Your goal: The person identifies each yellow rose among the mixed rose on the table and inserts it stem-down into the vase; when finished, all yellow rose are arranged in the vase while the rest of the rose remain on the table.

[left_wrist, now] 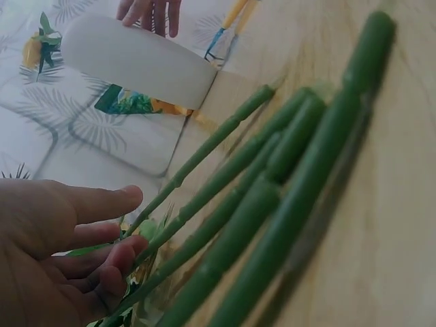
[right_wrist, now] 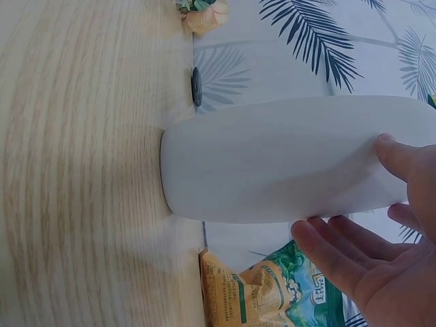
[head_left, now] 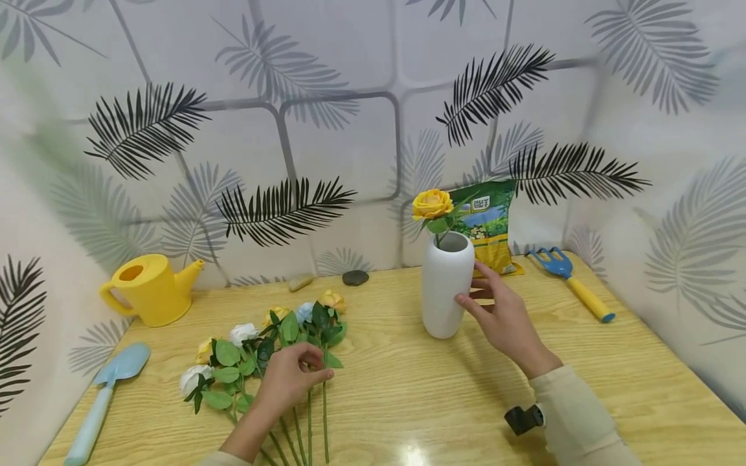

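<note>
A white vase [head_left: 447,285] stands upright on the table with one yellow rose [head_left: 432,204] in its mouth. My right hand [head_left: 506,317] holds the vase's right side, thumb on the front and fingers round the far side; the right wrist view shows the same grip on the vase [right_wrist: 286,163]. My left hand [head_left: 291,378] is over a bunch of artificial roses with white, yellow and blue heads. Its thumb and loosely bent fingers are apart beside the rightmost green stem [head_left: 326,414]. In the left wrist view several stems [left_wrist: 225,218] run past the left hand [left_wrist: 68,252].
A yellow watering can [head_left: 154,291] and a light blue trowel [head_left: 111,395] lie at the left. Two stones, one dark [head_left: 355,277], sit by the wall. Behind the vase leans a green and yellow bag [head_left: 492,226]. A blue and yellow hand fork [head_left: 574,281] lies at the right.
</note>
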The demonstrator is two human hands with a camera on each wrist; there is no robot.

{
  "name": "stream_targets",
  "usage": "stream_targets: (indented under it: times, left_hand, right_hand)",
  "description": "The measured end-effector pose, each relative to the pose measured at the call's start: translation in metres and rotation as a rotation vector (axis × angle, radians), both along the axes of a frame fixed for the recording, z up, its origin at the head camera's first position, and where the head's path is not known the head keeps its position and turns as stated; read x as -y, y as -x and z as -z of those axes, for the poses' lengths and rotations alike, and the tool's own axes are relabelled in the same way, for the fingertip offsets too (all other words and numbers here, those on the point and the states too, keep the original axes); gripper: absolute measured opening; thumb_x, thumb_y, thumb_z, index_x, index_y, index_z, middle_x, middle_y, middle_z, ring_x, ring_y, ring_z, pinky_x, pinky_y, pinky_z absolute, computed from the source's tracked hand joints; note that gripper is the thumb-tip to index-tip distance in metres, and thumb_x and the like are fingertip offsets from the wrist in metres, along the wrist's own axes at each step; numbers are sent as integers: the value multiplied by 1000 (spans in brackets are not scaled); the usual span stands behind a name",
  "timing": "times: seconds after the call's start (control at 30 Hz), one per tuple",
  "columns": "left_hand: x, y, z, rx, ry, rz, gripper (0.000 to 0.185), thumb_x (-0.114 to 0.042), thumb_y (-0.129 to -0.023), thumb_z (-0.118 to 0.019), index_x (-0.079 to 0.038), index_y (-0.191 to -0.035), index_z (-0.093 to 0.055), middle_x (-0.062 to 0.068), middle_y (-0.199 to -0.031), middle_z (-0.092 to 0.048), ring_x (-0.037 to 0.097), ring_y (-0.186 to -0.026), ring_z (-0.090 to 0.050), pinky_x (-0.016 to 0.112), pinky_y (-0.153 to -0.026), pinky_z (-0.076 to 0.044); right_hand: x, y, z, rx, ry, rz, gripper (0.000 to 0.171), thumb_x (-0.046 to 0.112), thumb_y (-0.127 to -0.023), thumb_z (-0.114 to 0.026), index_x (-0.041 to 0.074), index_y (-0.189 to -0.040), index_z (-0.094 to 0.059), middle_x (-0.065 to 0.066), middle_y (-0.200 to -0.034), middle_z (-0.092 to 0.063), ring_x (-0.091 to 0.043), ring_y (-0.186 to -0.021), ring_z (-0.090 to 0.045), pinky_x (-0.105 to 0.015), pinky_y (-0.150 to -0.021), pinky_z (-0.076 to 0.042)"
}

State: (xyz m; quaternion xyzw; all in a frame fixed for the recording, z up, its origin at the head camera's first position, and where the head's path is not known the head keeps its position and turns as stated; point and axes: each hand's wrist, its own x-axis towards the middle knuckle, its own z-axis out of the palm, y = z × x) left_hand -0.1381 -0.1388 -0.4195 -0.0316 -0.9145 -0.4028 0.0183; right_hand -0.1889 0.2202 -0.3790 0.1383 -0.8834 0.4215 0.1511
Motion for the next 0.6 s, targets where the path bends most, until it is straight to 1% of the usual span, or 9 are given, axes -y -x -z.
stream_targets:
  times: [0.17, 0.3, 0.43, 0.6]
  left_hand:
    - [-2, 1, 1, -19, 46, 22, 26, -13, -79, -86, -5, -99, -73, 0, -80, -73, 11, -70, -63, 32, -62, -53]
    - [-5, 2, -1, -12, 48, 18, 24, -11, -79, -85, -6, -99, -73, 0, -79, -73, 12, -69, -64, 33, -63, -54]
    - [-7, 3, -5, 11, -4, -4, 24, -7, -80, -84, -5, -101, -73, 2, -79, -72, 13, -69, -65, 32, -61, -55]
    - [-10, 4, -10, 46, -136, -37, 30, -1, -82, -80, 0, -110, -69, 6, -81, -72, 16, -65, -66, 31, -57, -55]
  right_hand:
    - [0, 0, 0, 2, -10, 6, 67, 21, -100, -65, 1, -155, -32, -28, -130, -62, -42, -111, -67, -54, -88, -59]
    - [-1, 0, -1, 9, -12, 10, 67, 22, -100, -65, 2, -155, -32, -27, -131, -62, -42, -112, -67, -54, -89, -59]
    - [0, 0, -2, 16, -6, 7, 67, 21, -100, -65, 2, -155, -32, -27, -130, -62, -42, -112, -67, -54, -89, -59]
    - [0, -1, -2, 18, -2, 4, 68, 20, -99, -65, 1, -155, -31, -27, -130, -62, -43, -111, -67, -55, -89, -58]
